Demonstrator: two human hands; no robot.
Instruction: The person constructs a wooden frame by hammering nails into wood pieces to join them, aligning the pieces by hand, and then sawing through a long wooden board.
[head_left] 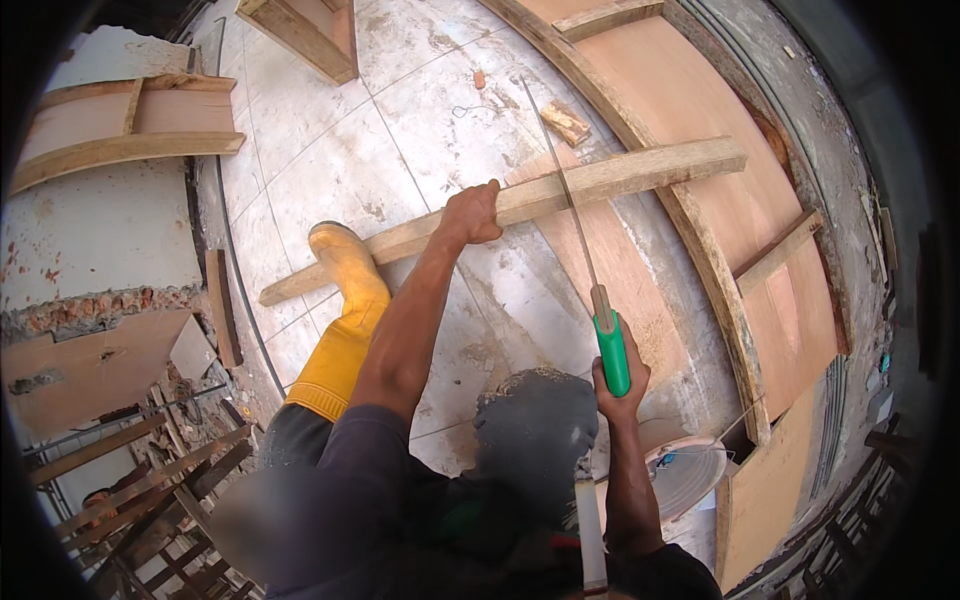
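Note:
My right hand (622, 377) is closed around the green handle of a hand saw (572, 195). The saw's long thin blade points away from me and crosses a wooden beam (625, 175) near its right part. That beam runs from lower left to upper right, its right end resting on a wood-framed plywood panel (690, 225). My left hand (472, 213) grips the beam from above, left of the blade. My left foot, in a yellow rubber boot (348, 270), is against the beam toward its left end. Whether the teeth have bitten into the wood cannot be seen.
A small wood offcut (566, 122) and a reddish chip (479, 79) lie on the dirty tiled floor (330, 150). A round bucket (690, 470) with a wire handle stands beside my right forearm. Framed panels (130, 120) lie at left; scrap timber (150, 500) is piled lower left.

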